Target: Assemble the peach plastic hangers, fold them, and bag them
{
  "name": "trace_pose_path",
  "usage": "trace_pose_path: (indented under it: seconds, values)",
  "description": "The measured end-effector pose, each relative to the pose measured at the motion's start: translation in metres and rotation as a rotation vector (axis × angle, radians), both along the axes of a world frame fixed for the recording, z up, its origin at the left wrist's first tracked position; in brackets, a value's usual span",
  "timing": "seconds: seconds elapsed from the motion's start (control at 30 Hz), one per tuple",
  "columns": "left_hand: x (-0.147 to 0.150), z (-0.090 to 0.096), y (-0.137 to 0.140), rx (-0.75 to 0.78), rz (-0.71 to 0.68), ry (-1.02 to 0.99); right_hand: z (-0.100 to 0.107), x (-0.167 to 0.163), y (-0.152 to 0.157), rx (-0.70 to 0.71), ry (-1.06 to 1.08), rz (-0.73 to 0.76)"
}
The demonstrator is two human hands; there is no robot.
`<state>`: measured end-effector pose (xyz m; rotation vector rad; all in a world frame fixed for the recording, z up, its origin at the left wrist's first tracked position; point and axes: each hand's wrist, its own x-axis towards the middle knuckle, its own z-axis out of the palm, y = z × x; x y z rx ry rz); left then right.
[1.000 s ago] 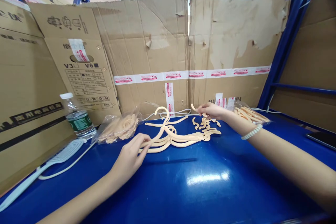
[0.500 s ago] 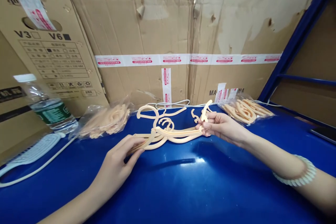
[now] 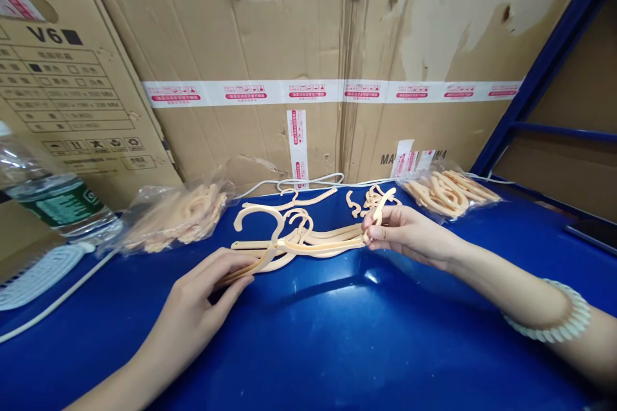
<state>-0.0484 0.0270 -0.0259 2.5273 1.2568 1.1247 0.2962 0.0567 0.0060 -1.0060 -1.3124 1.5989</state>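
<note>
Between my two hands a peach-coloured plastic clothes hanger (image 3: 321, 247) is held above the blue table, its large hook turned up and to the left. My left hand (image 3: 212, 292) is closed on the hanger's left arm, thumb below and fingers above. At the other end my right hand (image 3: 409, 234) pinches the tip of the right arm, where a short curved peach piece (image 3: 384, 203) sticks up from the fingers. Behind the held one lie more hangers (image 3: 301, 221), partly hidden by it. Several small hook pieces (image 3: 354, 205) are just beyond my right hand.
Clear bags of peach parts lie left (image 3: 176, 218) and right (image 3: 448, 192). At the far left are a water bottle (image 3: 58, 199) and a white hairbrush (image 3: 45, 276). A dark phone-like object (image 3: 592, 237) rests at the right edge. Cardboard (image 3: 250, 141) walls the back, with a white cable along it.
The view has shifted, so the bottle and left box sit further left. The held hanger's hook has tipped lower and leftward; both hands keep their hold.
</note>
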Motion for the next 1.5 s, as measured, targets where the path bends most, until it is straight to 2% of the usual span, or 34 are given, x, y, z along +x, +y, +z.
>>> trace_pose_path:
  seconds: [0.23,0.6,1.0,1.33,1.5]
  values:
    - [0.001,0.000,-0.001,0.011,-0.016,-0.006,0.008,-0.004,-0.009,-0.136,0.030,0.172]
    - [0.002,0.000,-0.002,0.025,-0.033,0.023,0.006,-0.006,-0.010,-0.163,-0.003,0.106]
    - [0.005,0.004,-0.004,0.045,-0.075,0.049,-0.001,-0.014,-0.011,-0.025,-0.107,-0.107]
    - [0.005,0.004,-0.007,-0.020,-0.055,0.017,-0.005,-0.017,-0.009,0.108,-0.115,-0.211]
    - [0.006,0.006,-0.009,-0.029,0.001,-0.004,-0.004,-0.018,-0.009,0.086,-0.064,-0.185]
